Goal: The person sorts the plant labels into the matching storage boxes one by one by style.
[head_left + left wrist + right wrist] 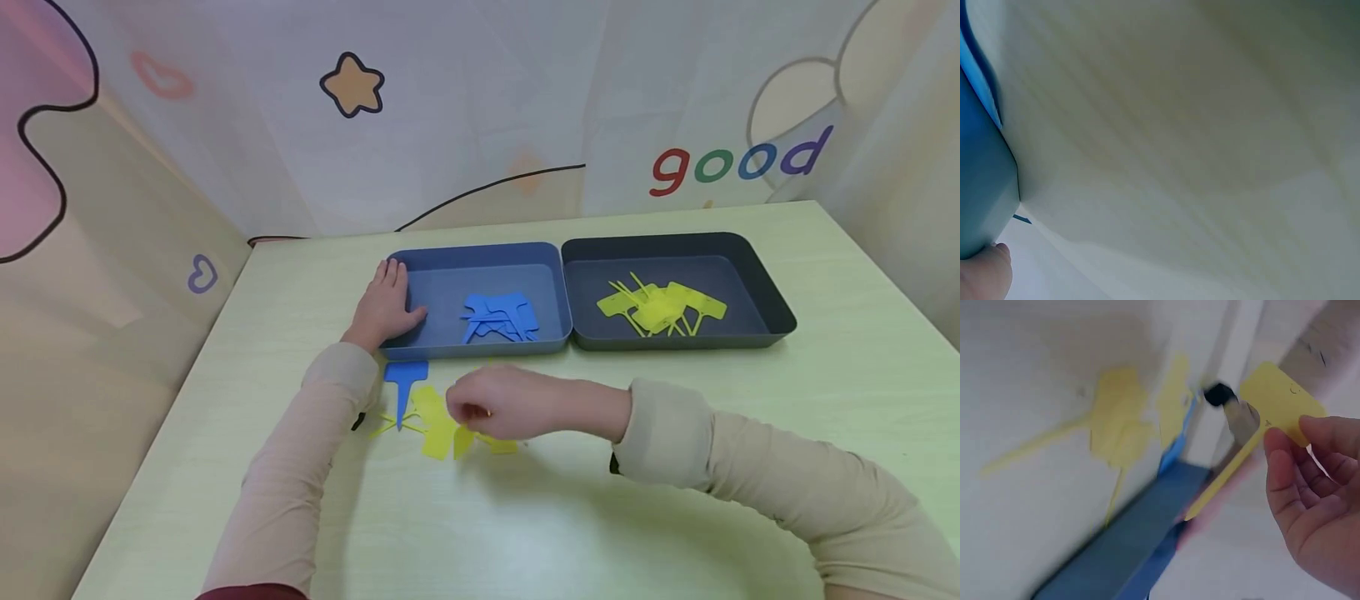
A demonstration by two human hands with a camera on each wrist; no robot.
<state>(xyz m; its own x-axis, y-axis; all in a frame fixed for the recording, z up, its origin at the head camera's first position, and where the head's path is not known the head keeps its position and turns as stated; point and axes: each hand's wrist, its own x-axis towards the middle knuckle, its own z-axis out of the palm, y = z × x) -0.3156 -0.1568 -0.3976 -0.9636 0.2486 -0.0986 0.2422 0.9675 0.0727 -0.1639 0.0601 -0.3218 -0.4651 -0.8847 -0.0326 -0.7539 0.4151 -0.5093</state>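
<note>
My right hand pinches a yellow T-shaped plant label by its wide head between thumb and fingers, its pointed stem hanging free in the right wrist view. Below that hand, a loose pile of yellow plant labels lies on the table. One blue plant label lies just in front of the blue tray, its stem overlapping the pile. My left hand rests over the left rim of this tray, fingers straight and thumb reaching inside. Several blue labels lie in the tray.
A dark grey tray stands right against the blue one and holds several yellow labels. Both trays sit toward the back of the pale table. A printed curtain hangs behind and along both sides.
</note>
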